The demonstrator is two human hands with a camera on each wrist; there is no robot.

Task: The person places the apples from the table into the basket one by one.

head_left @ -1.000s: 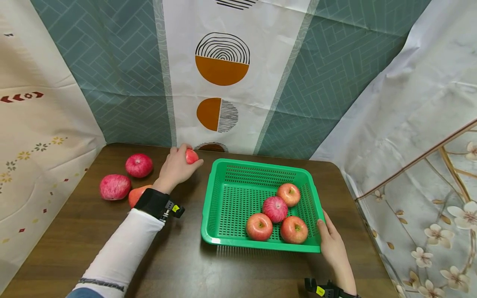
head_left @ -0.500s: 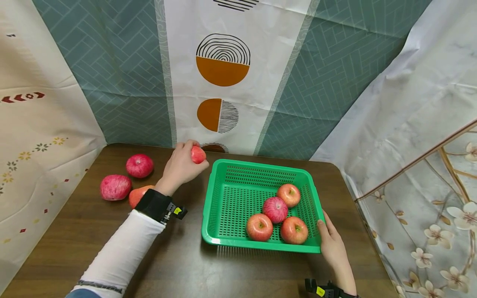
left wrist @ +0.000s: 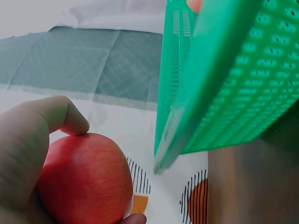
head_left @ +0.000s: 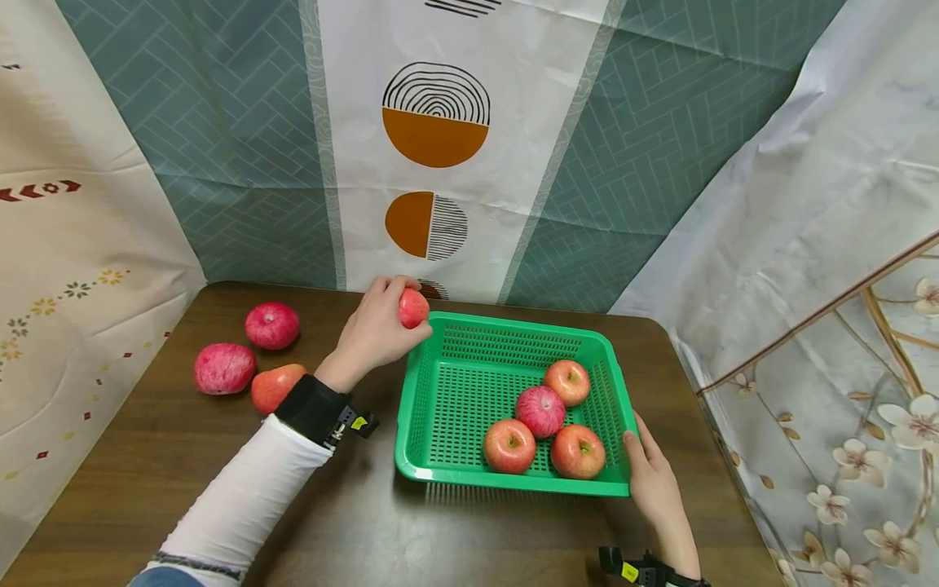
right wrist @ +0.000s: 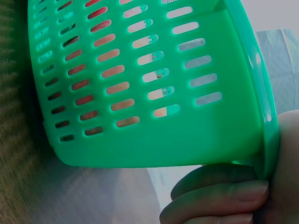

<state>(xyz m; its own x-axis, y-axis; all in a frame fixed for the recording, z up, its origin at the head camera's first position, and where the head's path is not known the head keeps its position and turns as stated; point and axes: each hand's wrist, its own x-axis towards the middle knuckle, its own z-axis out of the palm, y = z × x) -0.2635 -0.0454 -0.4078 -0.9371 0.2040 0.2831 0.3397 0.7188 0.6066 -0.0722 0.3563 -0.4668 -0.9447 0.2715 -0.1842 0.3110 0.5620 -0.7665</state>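
My left hand grips a red apple just beyond the far left corner of the green plastic basket. In the left wrist view the held apple sits between thumb and fingers, apart from the basket rim. My right hand holds the basket's right wall near its front corner, thumb over the rim. From the right wrist view, curled fingers lie under that rim. Inside the basket, to the right, are several fruits: light red apples and a darker, streaked pink one.
Left of the basket, two streaked dark pink fruits and an orange-red pear-shaped fruit lie on the brown wooden table. Patterned cloth hangs behind the table's far edge.
My left hand has carried the apple to the right, up to the basket's far left corner. The right hand and the basket have stayed in place.
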